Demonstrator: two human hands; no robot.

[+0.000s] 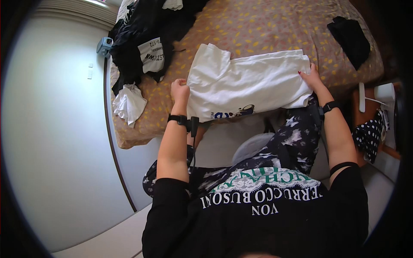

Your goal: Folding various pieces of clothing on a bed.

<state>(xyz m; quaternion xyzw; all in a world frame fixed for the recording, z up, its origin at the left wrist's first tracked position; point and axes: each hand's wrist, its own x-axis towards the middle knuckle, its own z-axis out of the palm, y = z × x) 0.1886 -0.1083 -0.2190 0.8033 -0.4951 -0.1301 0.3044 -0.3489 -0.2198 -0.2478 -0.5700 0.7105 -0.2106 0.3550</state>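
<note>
A white T-shirt (251, 84), folded lengthwise with a sleeve at the upper left, lies across the near edge of the bed. Part of a dark blue print shows along its lower edge. My left hand (180, 92) pinches the shirt's left edge, fingers curled in. At the opposite end, my right hand (311, 77) grips the fabric with the thumb on top and the other fingers mostly hidden behind it. Both wrists wear black straps with small devices.
Dark clothes (138, 42) are heaped on the bed's left side, with a crumpled white cloth (129, 104) below them. A folded black garment (350, 40) lies at the right. A wooden bedside table (361, 121) holds white devices and a polka-dot cloth (370, 135).
</note>
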